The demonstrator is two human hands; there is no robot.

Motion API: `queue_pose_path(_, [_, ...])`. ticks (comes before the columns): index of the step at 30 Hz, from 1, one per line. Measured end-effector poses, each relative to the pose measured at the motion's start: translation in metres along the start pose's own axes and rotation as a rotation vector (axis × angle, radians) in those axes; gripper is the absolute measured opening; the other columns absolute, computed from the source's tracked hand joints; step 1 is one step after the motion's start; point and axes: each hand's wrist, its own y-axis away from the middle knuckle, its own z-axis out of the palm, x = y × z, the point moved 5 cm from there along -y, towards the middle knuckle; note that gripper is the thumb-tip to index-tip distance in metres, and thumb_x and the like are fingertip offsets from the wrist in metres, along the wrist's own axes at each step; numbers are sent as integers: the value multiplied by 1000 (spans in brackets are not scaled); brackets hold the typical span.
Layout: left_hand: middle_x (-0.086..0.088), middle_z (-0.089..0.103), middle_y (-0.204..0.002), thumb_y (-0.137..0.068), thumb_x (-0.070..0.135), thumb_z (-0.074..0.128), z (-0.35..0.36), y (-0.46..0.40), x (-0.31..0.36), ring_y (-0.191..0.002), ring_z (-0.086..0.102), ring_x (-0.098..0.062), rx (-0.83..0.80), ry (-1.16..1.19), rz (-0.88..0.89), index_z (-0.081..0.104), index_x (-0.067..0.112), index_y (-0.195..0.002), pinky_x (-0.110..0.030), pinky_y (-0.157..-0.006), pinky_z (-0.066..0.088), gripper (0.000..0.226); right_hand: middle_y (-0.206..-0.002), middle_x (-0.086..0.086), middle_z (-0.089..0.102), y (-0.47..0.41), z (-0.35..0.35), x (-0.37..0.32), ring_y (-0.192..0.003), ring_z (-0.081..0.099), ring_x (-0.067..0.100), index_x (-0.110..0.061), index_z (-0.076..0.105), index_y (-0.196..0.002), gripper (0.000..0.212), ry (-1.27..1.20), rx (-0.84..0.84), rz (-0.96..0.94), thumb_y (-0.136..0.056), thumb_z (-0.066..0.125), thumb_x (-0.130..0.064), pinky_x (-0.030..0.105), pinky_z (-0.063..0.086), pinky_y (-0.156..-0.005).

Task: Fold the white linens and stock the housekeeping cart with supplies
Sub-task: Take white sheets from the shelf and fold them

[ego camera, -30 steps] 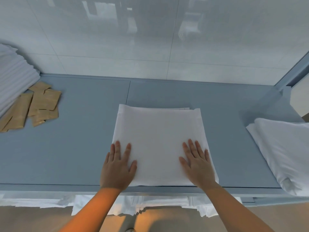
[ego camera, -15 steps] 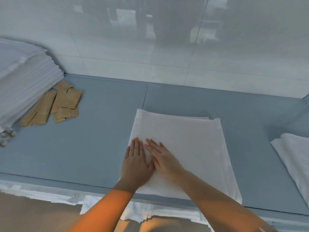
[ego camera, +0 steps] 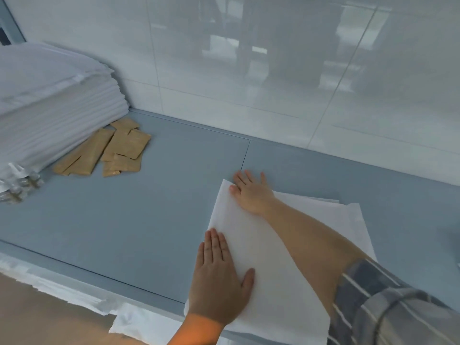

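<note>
Folded linen flat on worktop, near right. Left hand, right hand pressing left edge, grip apart, fingers straight. Risk: uneven push skews layers (far-right corners already misaligned).

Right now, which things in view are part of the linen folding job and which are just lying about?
In the job:
folded white linen, pressed flat by the left hand and right hand
stack of folded linens

Lying about:
tan packets
clear wrapped items under the stack's edge
</note>
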Motion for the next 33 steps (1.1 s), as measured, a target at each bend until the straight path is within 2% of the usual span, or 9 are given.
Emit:
queue_pose_path(3, [-26,16,-154,-84,66,13,-1,3,1,-145,14,-37,-14,3,3,14,-8,-146,-44,-119,10,96,-161,-9,5,42,5,-23,-148,-4,9,-21,13,-153,51,-131,170,-308,-105,22,-33,43,-10,-118])
queue_pose_path(7, [-30,46,-137,-83,61,32,-3,3,6,-131,44,-40,34,50,26,44,-13,-133,-50,-106,39,89,-159,-14,11,72,28,-38,-146,-1,1,-24,17,-153,49,-214,53,-497,-105,23,-31,30,-10,-117])
queue_pose_path(9, [-30,40,-142,-84,62,28,-1,2,6,-135,38,-39,5,65,7,39,-12,-136,-49,-111,34,92,-160,-15,6,56,26,-32,-145,-4,0,-25,11,-154,50,-163,51,-426,-105,19,-33,33,-8,-118])
queue_pose_path(13, [-22,1,-157,-82,69,2,4,0,4,-147,-2,-33,-39,-35,-9,-1,-4,-148,-39,-118,-7,99,-161,-9,-3,20,17,-11,-146,-5,3,-20,-1,-154,55,-117,-3,-171,-104,12,-39,42,-6,-119])
queue_pose_path(16, [-22,-2,-158,-81,66,-8,-2,1,4,-147,-6,-32,-48,-81,-16,-4,-4,-148,-42,-116,-16,97,-162,-2,0,31,9,-16,-147,-4,8,-14,3,-154,57,-104,61,-113,-104,17,-38,45,-6,-119])
queue_pose_path(20, [-32,44,-138,-88,51,24,-9,18,42,-135,37,-41,-2,99,-25,43,-14,-133,-52,-111,17,81,-159,-4,17,117,9,-3,-148,6,10,-13,21,-152,51,-235,274,-471,-103,31,-24,38,-1,-121])
queue_pose_path(25, [-35,42,-137,-77,67,38,8,41,95,-131,41,-45,-113,123,30,43,-15,-131,-54,-106,24,98,-159,-12,10,145,36,30,-147,2,5,-24,13,-153,53,-20,89,-560,-103,31,-33,37,-6,-120])
queue_pose_path(29, [-36,38,-140,-72,73,41,15,39,95,-132,38,-46,-52,100,3,42,-16,-131,-56,-106,25,107,-159,-16,0,107,34,62,-147,-5,5,-34,2,-152,56,7,42,-394,-101,20,-48,37,-11,-118])
queue_pose_path(33, [-34,32,-144,-72,74,38,19,33,97,-137,32,-44,-36,100,-12,38,-13,-136,-54,-110,20,108,-161,-12,3,77,20,148,-148,0,9,-29,8,-153,54,48,-65,123,-102,11,-46,50,-8,-116])
